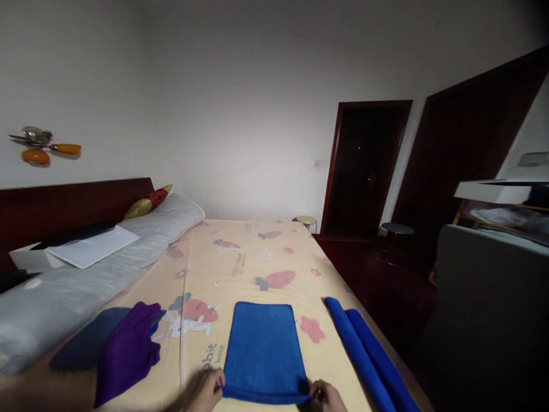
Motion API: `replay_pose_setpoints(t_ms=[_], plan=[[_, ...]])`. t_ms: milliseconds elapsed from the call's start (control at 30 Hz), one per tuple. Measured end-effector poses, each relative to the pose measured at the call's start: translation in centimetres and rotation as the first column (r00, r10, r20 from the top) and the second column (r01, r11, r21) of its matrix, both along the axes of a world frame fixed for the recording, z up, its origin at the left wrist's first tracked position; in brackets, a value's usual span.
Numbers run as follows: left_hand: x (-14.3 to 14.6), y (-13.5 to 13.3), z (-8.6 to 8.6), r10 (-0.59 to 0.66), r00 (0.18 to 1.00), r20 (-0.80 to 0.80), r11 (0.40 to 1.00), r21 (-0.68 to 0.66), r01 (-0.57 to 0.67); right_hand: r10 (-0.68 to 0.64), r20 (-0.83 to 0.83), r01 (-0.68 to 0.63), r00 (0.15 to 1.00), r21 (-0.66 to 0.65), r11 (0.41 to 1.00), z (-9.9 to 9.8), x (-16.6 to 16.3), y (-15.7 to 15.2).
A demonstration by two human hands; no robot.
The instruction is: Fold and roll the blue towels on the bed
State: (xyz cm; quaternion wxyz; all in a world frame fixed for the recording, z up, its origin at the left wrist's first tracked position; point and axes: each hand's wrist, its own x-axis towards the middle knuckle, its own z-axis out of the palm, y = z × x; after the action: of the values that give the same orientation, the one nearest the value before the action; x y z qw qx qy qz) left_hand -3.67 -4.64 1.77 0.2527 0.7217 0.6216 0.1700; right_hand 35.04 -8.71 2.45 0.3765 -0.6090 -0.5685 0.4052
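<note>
While flat (on the bed (257, 252)), both hands (210, 389) pinch a blue towel (263, 349).

Blue towel (263, 346); purple cloth (128, 352); carrot-print cream bedsheet (249, 257).

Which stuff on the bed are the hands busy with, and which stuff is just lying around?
In use:
- flat blue towel, near edge pinched by left hand and right hand
- two rolled blue towels
- purple cloth

Just lying about:
- long pillow
- white paper
- stools
</note>
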Motion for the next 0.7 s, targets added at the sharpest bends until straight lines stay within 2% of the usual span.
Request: replay_pose_setpoints(t_ms=[167, 333, 500, 700], plan=[[-0.3, 1.0, -0.5, 0.033, 0.996, 0.088, 0.999, -0.008, -0.032, 0.010, -0.135, -0.012, 0.991, -0.016, 1.000, -0.3, 0.4, 1.0], [-1.1, 1.2, 0.1, 0.017, 0.990, 0.139, 0.999, -0.048, -0.010, -0.023, -0.190, 0.012, 0.981, -0.055, 0.998, -0.8, 0.4, 1.2], [-1.3, 0.9, 0.8, -0.012, 0.993, 0.119, 0.993, -0.117, 0.026, -0.054, -0.165, 0.037, 0.985, -0.104, 0.994, -1.5, 0.4, 1.1], [-1.0, 0.0, 1.1, -0.008, 1.000, -0.023, 0.993, -0.117, 0.005, -0.059, -0.045, 0.053, 0.997, -0.129, 0.990, -2.6, 0.6, 0.8]])
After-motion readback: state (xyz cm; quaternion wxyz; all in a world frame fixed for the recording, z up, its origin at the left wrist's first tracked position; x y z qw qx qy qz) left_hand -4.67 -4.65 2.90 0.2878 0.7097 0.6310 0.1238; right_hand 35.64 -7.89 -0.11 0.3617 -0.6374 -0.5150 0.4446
